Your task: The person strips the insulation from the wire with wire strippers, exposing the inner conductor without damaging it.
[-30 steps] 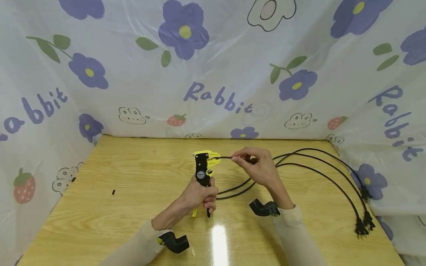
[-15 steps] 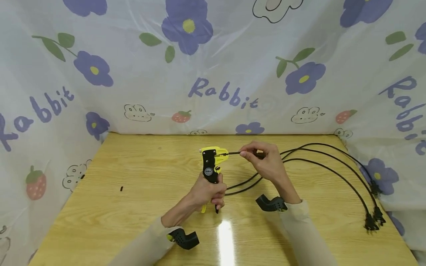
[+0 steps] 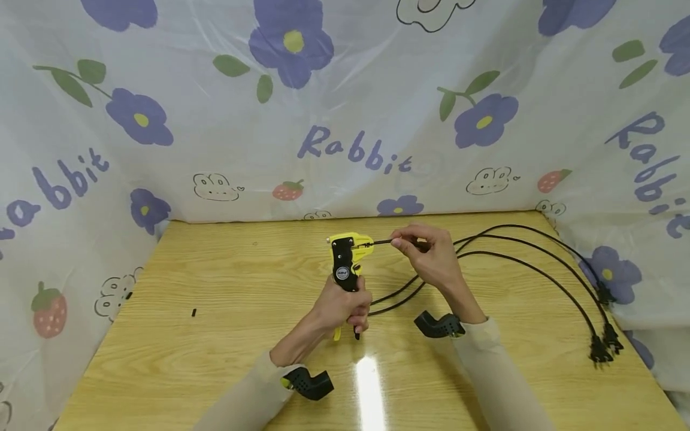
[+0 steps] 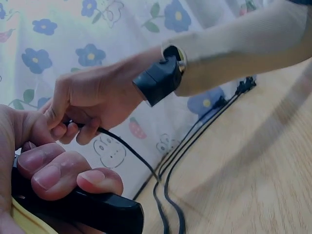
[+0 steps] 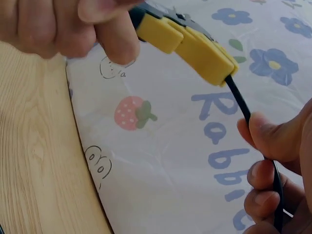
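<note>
In the head view my left hand (image 3: 341,305) grips the handles of a yellow and black wire stripper (image 3: 342,257), head upward, above the table. Its dark handle (image 4: 107,209) lies under my curled fingers in the left wrist view. My right hand (image 3: 431,257) pinches a thin black cable (image 3: 382,242) between thumb and forefinger, a short way from the tool. The cable's end enters the tool's yellow jaws; the right wrist view shows the cable (image 5: 238,99) running straight out of them. Where the tip sits inside is too small to tell.
Several black cables curve over the wooden table (image 3: 242,359) to plugs (image 3: 599,350) at the right edge. A small black piece (image 3: 194,312) lies at left, and another (image 3: 129,295) near the left edge. A patterned curtain (image 3: 350,185) stands behind and along both sides.
Both hands, with the stripper and cable, have shifted slightly right and away from the body. The cable stays in the jaws, and both grips look the same. The head view has swayed a little.
</note>
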### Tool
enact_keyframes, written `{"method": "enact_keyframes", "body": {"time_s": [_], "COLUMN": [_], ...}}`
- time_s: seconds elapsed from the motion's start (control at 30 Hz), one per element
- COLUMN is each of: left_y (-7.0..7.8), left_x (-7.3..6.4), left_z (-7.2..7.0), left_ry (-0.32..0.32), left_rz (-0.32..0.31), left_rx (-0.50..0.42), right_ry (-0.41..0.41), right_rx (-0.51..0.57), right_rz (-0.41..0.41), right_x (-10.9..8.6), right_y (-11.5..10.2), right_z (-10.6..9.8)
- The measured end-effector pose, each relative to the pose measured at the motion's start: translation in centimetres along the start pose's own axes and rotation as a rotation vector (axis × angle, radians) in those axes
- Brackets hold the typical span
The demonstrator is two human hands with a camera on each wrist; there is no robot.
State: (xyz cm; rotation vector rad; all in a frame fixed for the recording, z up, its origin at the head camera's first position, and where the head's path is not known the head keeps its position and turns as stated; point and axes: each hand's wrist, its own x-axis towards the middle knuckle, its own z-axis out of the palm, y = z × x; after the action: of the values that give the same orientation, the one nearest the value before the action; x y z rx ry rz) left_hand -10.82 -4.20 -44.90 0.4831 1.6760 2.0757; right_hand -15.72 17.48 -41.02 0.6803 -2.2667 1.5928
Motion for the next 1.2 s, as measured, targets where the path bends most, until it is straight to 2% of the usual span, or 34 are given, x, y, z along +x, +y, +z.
{"method": "enact_keyframes", "body": {"time_s": [0.27,0.47,0.87,1.2], "left_y": [0.2,-0.1,-1.4,-2.0], "left_x": [0.3,-0.5,-0.6,0.2], "left_z": [-0.2,-0.7,-1.3,-1.2], "left_ry": [0.025,0.040,0.137,0.095], "left_rz": [-0.025,-0.015,-0.143,-0.184], "left_rx": [-0.020,-0.029,-0.105,-0.167], "right_ry": [0.016,-0.026,-0.043,-0.013], "right_rx": [-0.017,-0.007,-0.060,-0.101], "right_rz": [-0.017,0.035,0.065,0.077], "right_x": [0.5,0.5,0.1,-0.3], "right_y": [0.0,0.1,1.1,1.8], "right_z": [0.1,1.2,2.4,2.2]}}
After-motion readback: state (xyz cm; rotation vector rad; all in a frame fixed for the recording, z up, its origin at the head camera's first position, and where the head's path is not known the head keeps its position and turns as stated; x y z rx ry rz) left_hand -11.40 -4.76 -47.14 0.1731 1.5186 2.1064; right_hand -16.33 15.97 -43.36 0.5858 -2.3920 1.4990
